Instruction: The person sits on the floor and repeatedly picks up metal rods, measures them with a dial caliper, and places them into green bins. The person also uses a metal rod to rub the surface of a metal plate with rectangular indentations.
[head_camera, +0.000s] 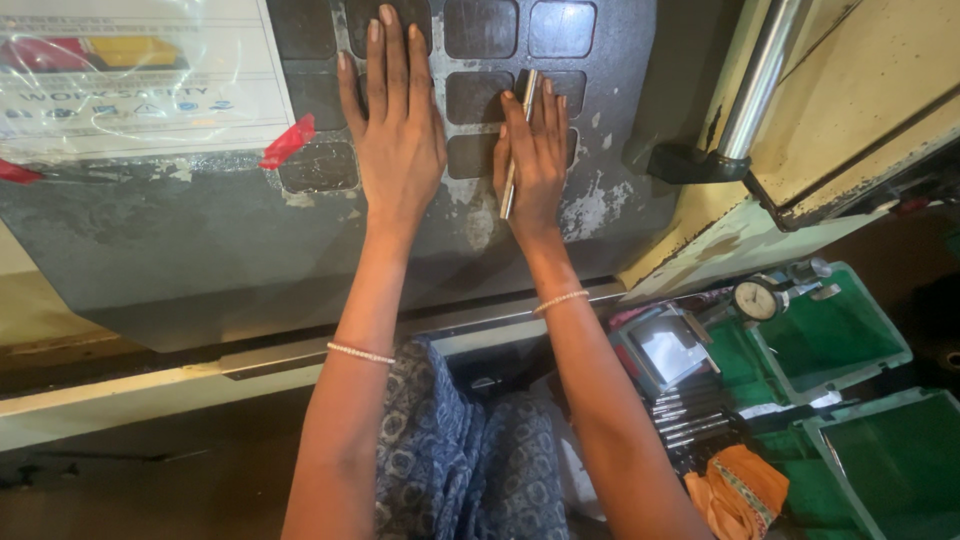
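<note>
The left hand (400, 135) lies flat, fingers spread, gripping nothing, on the grey machine panel (200, 230) among its dark square buttons (479, 97). Just beside it, the right hand (535, 160) presses a slim metal rod (518, 145) against the panel; whether its grip closes round the rod is unclear, the palm being hidden. The green trays (850, 340) are cut off at the right edge.

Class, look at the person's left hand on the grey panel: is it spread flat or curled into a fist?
Spread flat. The left hand lies palm-down on the grey panel, fingers straight and extended over its dark square pads.
</note>
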